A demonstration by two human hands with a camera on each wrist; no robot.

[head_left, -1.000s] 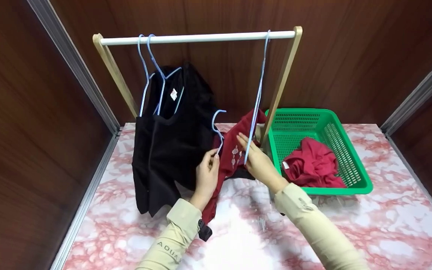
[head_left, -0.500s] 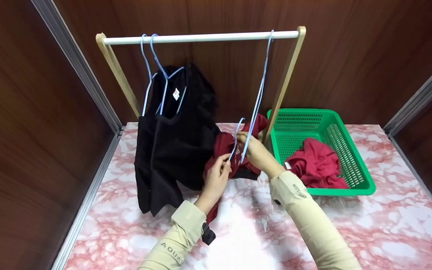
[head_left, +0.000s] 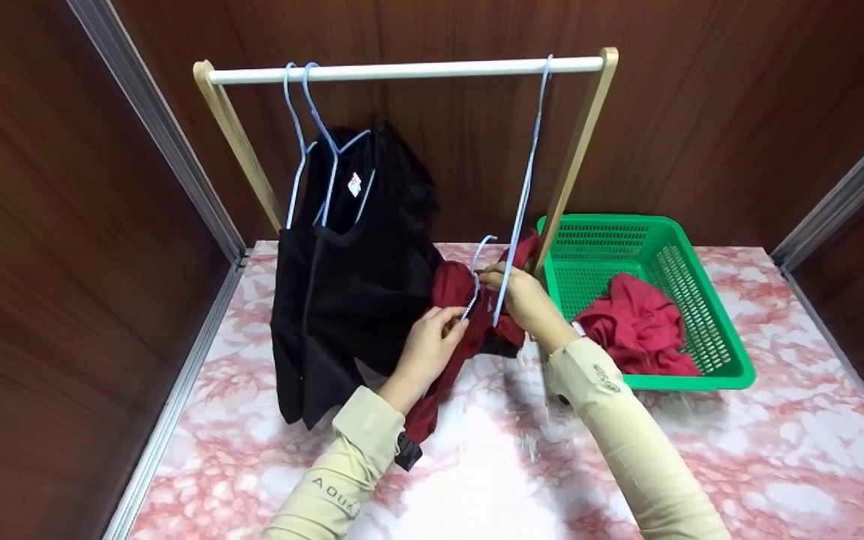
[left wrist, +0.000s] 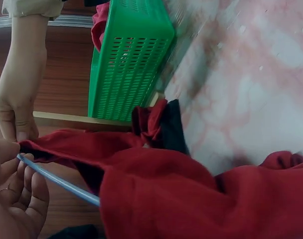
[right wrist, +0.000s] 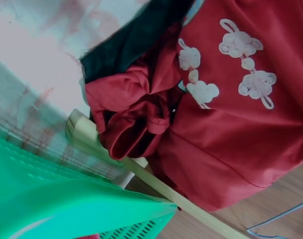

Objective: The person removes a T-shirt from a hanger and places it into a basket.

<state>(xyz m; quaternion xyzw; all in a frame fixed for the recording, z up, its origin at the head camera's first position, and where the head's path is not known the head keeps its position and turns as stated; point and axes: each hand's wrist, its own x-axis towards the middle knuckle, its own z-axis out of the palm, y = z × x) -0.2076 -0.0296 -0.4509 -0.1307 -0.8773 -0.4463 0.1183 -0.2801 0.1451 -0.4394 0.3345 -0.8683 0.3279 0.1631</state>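
My left hand (head_left: 428, 349) pinches a blue wire hanger (head_left: 475, 271) just below its hook. One arm of that hanger (left wrist: 67, 185) runs inside a red garment (left wrist: 161, 181), as the left wrist view shows. White knotted flower fastenings (right wrist: 241, 45) decorate the garment's front in the right wrist view, and black trim (right wrist: 136, 42) edges it. My right hand (head_left: 528, 300) pinches the red cloth near the hanger's neck, behind another blue hanger (head_left: 526, 176) that dangles from the rail. The far hanger arm is hidden by cloth and fingers.
A rack with a white rail (head_left: 417, 70) and wooden legs (head_left: 582, 142) stands at the back. Black garments (head_left: 357, 292) hang at its left on blue hangers. Right of the rack, a green basket (head_left: 739, 375) contains crumpled red cloth (head_left: 634, 330). The tabletop (head_left: 252, 487) has a marbled pattern.
My left hand and its hanger have moved right, toward my right hand. The right hand's fingers, extended against the red garment at first, now pinch its fabric, which has bunched up.
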